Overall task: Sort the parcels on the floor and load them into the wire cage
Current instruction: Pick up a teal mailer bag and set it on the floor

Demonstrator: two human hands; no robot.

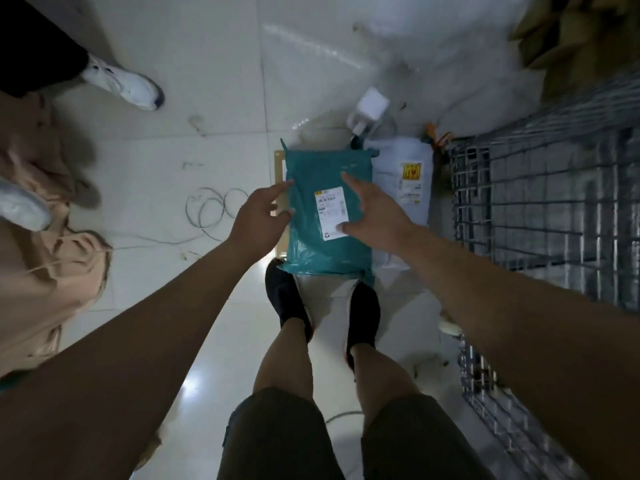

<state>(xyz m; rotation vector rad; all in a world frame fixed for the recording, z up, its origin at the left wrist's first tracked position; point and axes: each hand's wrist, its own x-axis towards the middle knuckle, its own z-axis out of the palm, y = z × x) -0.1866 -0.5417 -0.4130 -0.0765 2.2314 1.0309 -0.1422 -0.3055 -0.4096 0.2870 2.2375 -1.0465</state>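
A teal plastic mailer (323, 174) with a white label lies on the floor in front of my feet, on top of a flat cardboard piece. My left hand (259, 220) hovers at its left edge, fingers spread. Over its right half my right hand (375, 211) is spread too, covering part of the label. Neither hand grips it. A white mailer (403, 178) with a yellow sticker lies to the right of the teal one. The wire cage (540, 209) stands at the right.
A small white packet (369, 107) lies beyond the teal mailer. Loose white cable (211, 209) coils on the tiles to the left. Another person's white shoe (126, 86) and a beige garment (45, 271) are at the left. Cardboard boxes (571, 36) stand at the far right.
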